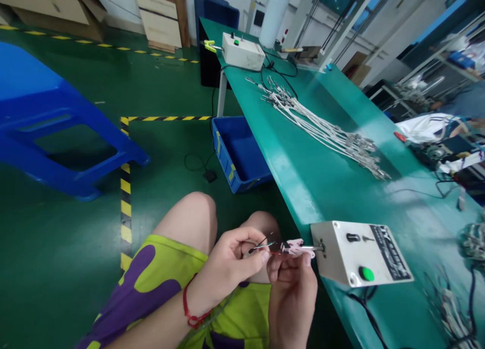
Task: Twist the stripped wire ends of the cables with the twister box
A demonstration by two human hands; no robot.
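While I sit by the green bench (pixel 314 187), both of my hands are close together just off its near edge. My left hand (pixel 235 258) has its thumb and fingers pinched on some thin wires (pixel 261 247). One wire is red, and others look dark or green. I wear a red string bracelet (pixel 193 321) on that wrist. My right hand (pixel 291 288) is beside it with curled fingers, and its thumb is up at a pink clip (pixel 297 248). I cannot tell if that hand is squeezing the clip or only touching it. The clip sits on a metal rod that sticks out past the bench's near edge. The rod comes from a white box (pixel 359 253) with a green button (pixel 366 273), which sits right at that edge.

Farther along, a bunch of white cables (pixel 318 121) lies on the bench, in from the edge. At the far left corner is another white box (pixel 242 51) with a yellow clip (pixel 209 46). Below the near edge, a blue bin (pixel 227 157) is on the floor.
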